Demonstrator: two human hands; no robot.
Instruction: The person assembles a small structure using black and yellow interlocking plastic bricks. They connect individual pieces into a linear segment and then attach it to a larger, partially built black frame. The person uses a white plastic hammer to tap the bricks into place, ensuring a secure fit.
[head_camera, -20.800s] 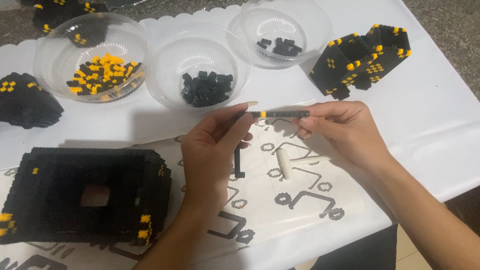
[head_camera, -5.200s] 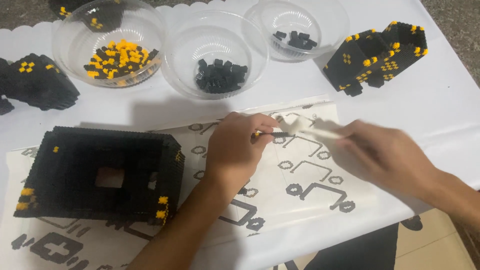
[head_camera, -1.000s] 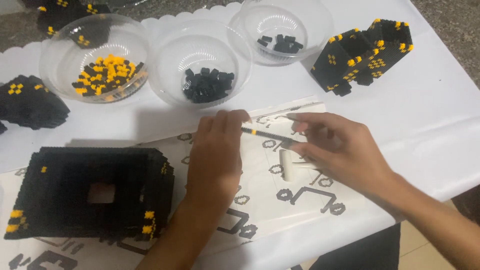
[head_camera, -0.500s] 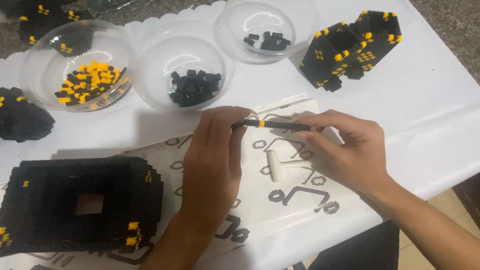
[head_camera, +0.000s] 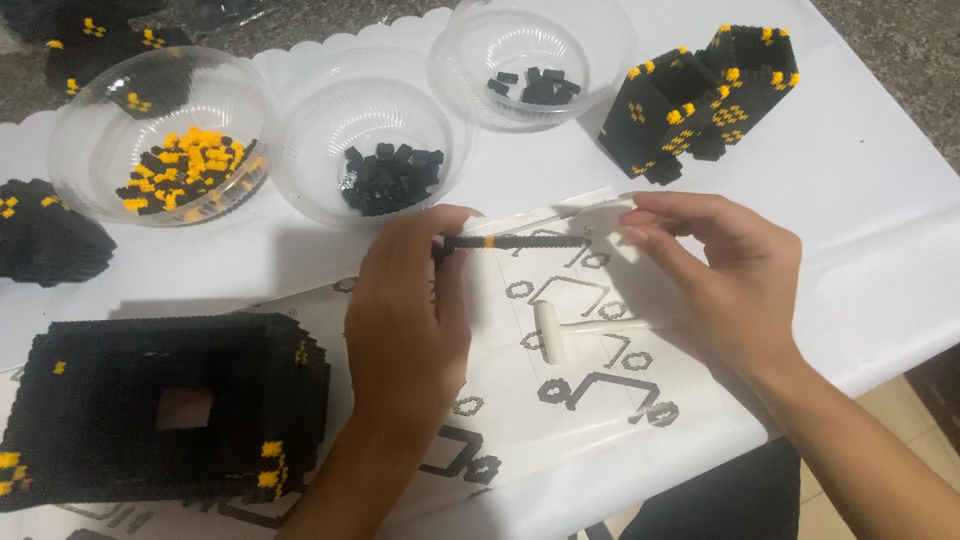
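Observation:
My left hand (head_camera: 410, 320) pinches the left end of a thin black strip of small bricks (head_camera: 515, 242) with one yellow brick in it, held level above the printed instruction sheet (head_camera: 590, 390). My right hand (head_camera: 730, 270) hovers just right of the strip's free end, fingers spread and curved, holding nothing. A small white hammer-shaped tool (head_camera: 565, 330) lies on the sheet under the hands.
Three clear bowls stand at the back: black and yellow bricks (head_camera: 180, 170), black bricks (head_camera: 385, 175), a few black bricks (head_camera: 535, 85). A large black built block (head_camera: 160, 410) sits front left, another black and yellow build (head_camera: 700, 100) back right, a dark piece (head_camera: 45, 235) far left.
My right hand has let go of the strip's right end and drawn slightly away to the right. The left hand keeps holding the strip.

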